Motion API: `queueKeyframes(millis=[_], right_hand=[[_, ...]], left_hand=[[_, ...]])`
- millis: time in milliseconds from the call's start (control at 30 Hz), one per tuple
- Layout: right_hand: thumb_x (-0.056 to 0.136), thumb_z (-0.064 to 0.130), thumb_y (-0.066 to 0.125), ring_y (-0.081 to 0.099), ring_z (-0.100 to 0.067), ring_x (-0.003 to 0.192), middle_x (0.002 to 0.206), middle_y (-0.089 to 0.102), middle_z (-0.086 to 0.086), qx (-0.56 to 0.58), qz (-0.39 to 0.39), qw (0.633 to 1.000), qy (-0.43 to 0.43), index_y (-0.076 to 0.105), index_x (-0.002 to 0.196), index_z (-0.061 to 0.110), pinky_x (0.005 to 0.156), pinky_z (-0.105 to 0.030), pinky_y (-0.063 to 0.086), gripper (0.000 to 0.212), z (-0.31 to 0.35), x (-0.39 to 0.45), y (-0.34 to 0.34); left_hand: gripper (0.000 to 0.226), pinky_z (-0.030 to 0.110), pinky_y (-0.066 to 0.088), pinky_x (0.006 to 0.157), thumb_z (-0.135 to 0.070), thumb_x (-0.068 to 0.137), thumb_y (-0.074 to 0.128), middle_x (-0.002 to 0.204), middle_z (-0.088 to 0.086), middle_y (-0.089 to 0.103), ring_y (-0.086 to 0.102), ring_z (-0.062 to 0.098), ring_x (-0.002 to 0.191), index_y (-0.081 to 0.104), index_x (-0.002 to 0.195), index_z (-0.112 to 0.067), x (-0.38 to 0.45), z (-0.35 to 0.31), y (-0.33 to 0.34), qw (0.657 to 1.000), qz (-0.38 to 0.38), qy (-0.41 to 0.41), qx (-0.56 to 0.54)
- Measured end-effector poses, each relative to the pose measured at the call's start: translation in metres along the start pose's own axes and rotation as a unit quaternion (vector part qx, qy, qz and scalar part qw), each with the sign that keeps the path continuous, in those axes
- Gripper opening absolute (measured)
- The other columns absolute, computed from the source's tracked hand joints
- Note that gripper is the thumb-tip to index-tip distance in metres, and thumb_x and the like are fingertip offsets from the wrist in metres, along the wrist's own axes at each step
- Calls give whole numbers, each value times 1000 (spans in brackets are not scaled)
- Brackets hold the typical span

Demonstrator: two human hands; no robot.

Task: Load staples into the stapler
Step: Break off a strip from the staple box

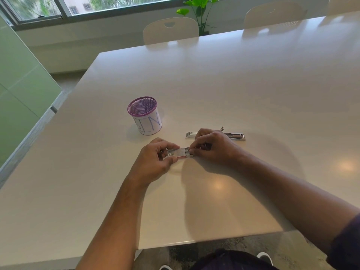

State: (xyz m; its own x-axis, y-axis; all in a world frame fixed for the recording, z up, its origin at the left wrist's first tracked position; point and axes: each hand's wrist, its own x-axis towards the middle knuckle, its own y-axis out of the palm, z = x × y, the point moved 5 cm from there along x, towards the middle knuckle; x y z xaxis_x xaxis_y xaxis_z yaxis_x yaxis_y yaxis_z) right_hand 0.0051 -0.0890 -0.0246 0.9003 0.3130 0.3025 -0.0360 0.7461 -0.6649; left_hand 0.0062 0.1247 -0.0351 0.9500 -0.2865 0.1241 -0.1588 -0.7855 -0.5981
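Observation:
A small staple box [178, 152], white with a barcode and a red edge, is held between both hands just above the white table [233, 90]. My left hand [155, 158] grips its left end. My right hand [212, 148] pinches its right end, where the inner tray shows slightly. The metal stapler [236, 136] lies swung open flat on the table just behind my right hand, which hides its middle part. Loose staples are not visible.
A purple mesh pen cup [145, 115] with a white paper label stands to the left of the stapler. Two white chairs [171, 31] and a potted plant [200, 8] stand beyond the far table edge. The near table edge runs below my forearms.

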Motion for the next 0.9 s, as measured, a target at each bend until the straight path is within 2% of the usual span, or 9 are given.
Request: queueKeyframes(millis=[100, 233, 400, 533, 767, 900], right_hand=[[85, 23, 82, 61, -4, 71, 83, 65, 9, -7, -3, 1000, 8, 85, 88, 30, 62, -7, 38, 8, -1, 0, 2], [84, 26, 78, 62, -7, 72, 83, 64, 10, -8, 0, 1000, 16, 83, 87, 33, 62, -10, 39, 10, -2, 1, 4], [84, 31, 75, 61, -3, 72, 84, 62, 16, -7, 20, 999, 35, 80, 84, 31, 65, -15, 41, 6, -5, 3, 5], [86, 29, 78, 63, -4, 75, 86, 63, 13, -13, 36, 999, 38, 81, 86, 28, 68, -18, 44, 3, -6, 7, 7], [84, 34, 84, 59, 2, 66, 77, 61, 16, 5, 17, 999, 50, 80, 80, 25, 60, -10, 41, 10, -10, 11, 7], [82, 34, 86, 59, 1, 65, 76, 62, 14, 10, 14, 999, 50, 82, 80, 26, 59, -10, 41, 9, -10, 11, 8]], left_hand=[[33, 27, 56, 77, -14, 83, 84, 100, -14, 65, 61, 13, 83, 79, 112, -29, 0, 1, 0, 1000, 0, 1, 1], [33, 29, 58, 79, -14, 83, 84, 101, -14, 65, 63, 16, 87, 79, 112, -29, 1, 1, 0, 1000, 0, 3, 3], [33, 26, 56, 74, -14, 82, 84, 99, -16, 65, 62, 16, 84, 79, 110, -31, 1, 2, 1, 1000, 0, 1, -1], [33, 23, 53, 70, -13, 81, 84, 98, -15, 65, 61, 17, 82, 79, 109, -31, 0, 3, 2, 1000, -1, 5, -6], [33, 36, 56, 75, -12, 81, 85, 99, -14, 66, 62, 23, 84, 79, 108, -31, 1, 3, 2, 1000, 1, 2, -10], [34, 32, 55, 73, -12, 81, 85, 98, -16, 64, 59, 17, 81, 79, 108, -32, 0, 2, 2, 1000, 0, 1, -12]])
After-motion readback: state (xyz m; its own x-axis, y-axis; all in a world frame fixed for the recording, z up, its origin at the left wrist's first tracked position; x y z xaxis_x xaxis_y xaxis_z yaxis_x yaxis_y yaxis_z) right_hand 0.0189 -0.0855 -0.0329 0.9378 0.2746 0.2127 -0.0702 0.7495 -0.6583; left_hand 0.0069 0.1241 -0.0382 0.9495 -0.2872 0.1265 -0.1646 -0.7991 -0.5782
